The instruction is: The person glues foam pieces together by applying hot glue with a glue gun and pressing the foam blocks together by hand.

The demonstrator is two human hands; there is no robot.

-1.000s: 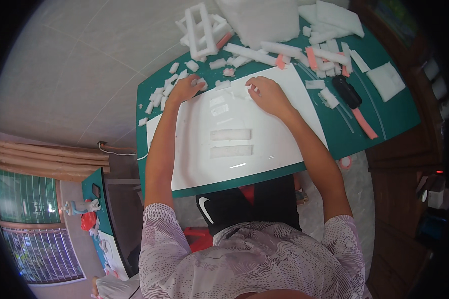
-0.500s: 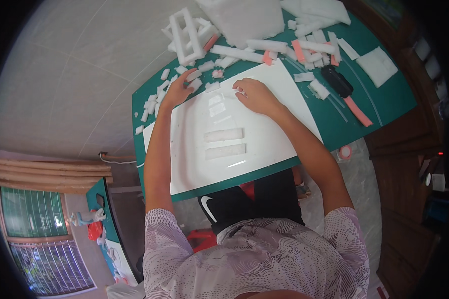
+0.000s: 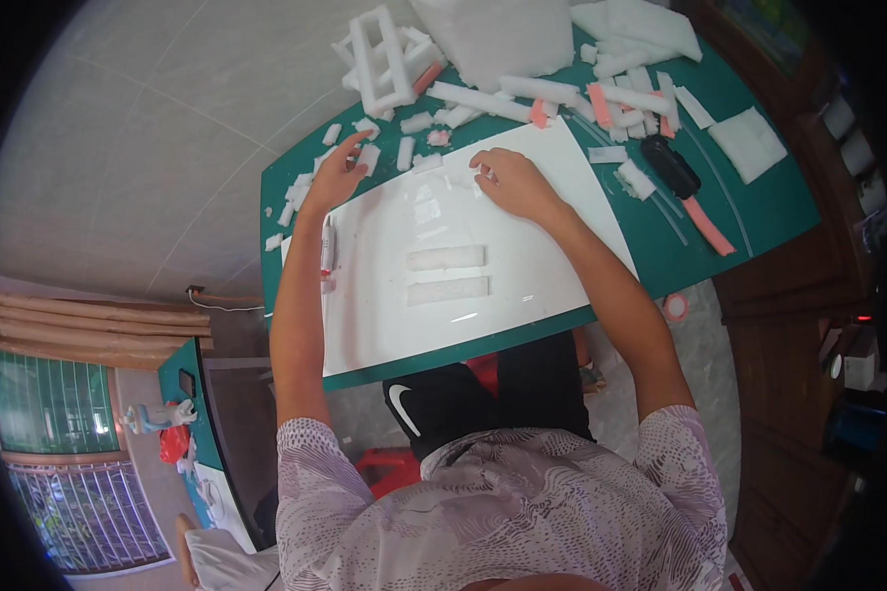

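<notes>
My left hand reaches over the far left edge of the white board. Its thumb and fingers are apart, close to a white foam block; I cannot tell whether they touch it. My right hand rests near the board's far edge with its fingers curled, and a small white foam piece shows partly between them. Two flat white foam strips lie parallel in the middle of the board. Another foam block stands out between my hands, near a pink-and-white lump.
Loose foam scraps line the far left of the green table. Behind are a foam frame and a large foam slab. A black-handled tool lies right. A marker-like tube sits by my left forearm.
My left hand has shifted left, away from the middle, and a foam block now shows separately between the hands. The tube beside my left forearm has come into sight. My right hand stays nearly still.
</notes>
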